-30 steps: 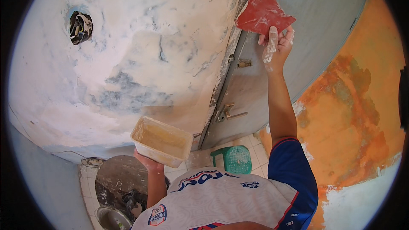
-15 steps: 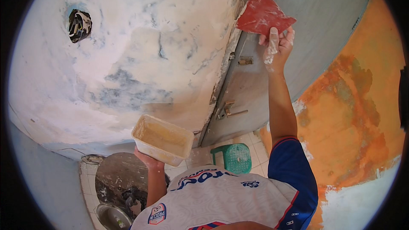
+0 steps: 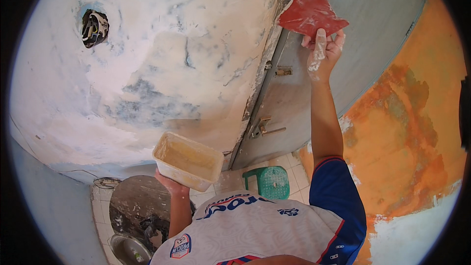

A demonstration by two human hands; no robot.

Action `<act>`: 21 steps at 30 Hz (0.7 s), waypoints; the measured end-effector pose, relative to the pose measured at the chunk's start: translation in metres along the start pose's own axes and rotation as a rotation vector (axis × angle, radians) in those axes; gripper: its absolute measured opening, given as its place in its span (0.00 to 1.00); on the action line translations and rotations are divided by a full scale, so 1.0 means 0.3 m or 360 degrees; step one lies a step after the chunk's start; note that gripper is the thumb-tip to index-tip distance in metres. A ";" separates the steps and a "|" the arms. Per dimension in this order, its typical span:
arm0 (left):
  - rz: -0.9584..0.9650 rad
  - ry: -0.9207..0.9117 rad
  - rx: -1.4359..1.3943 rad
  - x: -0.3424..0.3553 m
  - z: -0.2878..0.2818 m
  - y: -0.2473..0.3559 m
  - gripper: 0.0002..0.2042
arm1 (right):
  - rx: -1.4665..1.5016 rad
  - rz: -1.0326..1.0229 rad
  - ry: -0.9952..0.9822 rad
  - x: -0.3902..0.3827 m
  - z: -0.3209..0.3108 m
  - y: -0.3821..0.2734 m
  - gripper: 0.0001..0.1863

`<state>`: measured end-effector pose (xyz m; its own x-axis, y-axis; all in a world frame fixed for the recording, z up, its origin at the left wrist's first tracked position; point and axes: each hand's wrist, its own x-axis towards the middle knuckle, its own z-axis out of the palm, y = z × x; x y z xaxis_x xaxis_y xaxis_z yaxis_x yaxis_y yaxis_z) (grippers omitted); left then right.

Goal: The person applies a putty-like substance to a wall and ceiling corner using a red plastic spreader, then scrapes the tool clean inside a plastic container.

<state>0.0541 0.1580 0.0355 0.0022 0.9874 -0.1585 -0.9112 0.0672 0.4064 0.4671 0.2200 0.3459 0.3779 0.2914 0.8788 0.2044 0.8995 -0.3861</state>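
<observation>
Slightly up and to the right, the red spreader (image 3: 316,12) has shifted since the earlier frame, carried by the right hand (image 3: 325,56); the pale tub (image 3: 184,174) stays nearly where it was. The right grip is closed on the spreader's lower edge, thumb in front; its left side overlaps the door frame (image 3: 274,64), though contact cannot be told. The left hand (image 3: 172,185) holds the tub from below, fingers mostly hidden, with a thin, pale-yellow residue inside.

Beyond, smooth pale coating covers much of the wall (image 3: 196,93); blue-grey patches (image 3: 152,95) show through, so coverage looks well along but unfinished. The hole with wires (image 3: 94,28) remains open.

Farther out, the door handle (image 3: 267,128) juts beside the wall's edge, and a green stool (image 3: 274,182) stands below it, both possible obstacles. A dark rounded board (image 3: 130,206) and a metal bowl (image 3: 128,250) lie lower left; an orange wall (image 3: 407,118) rises at right.
</observation>
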 end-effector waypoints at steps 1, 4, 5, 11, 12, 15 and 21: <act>-0.0006 -0.0005 -0.0006 -0.002 0.004 0.000 0.31 | 0.0005 0.0006 0.0001 -0.002 0.000 0.003 0.19; -0.0019 0.0007 -0.0013 -0.010 0.014 0.004 0.31 | 0.0000 0.0014 -0.0016 -0.004 -0.001 0.006 0.18; -0.0010 -0.0014 -0.0015 -0.007 0.005 0.004 0.31 | -0.0005 0.0016 -0.0027 -0.006 -0.001 0.008 0.18; 0.0025 -0.0028 -0.0006 0.013 -0.032 0.008 0.30 | -0.0048 -0.0022 -0.0068 -0.013 -0.020 0.018 0.19; 0.0022 -0.0007 -0.0013 0.015 -0.030 0.011 0.30 | -0.0048 -0.0025 -0.0073 -0.016 -0.020 0.019 0.19; 0.0001 0.0019 -0.0030 0.014 -0.020 0.018 0.30 | -0.0054 -0.0037 -0.0097 -0.020 -0.022 0.019 0.19; -0.0020 0.0023 -0.0043 0.028 -0.034 0.022 0.31 | 0.0002 -0.0029 -0.0079 -0.041 -0.003 0.008 0.18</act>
<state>0.0441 0.1655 0.0277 0.0080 0.9843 -0.1766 -0.9220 0.0756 0.3797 0.4639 0.2183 0.3338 0.3286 0.2906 0.8986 0.2097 0.9053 -0.3695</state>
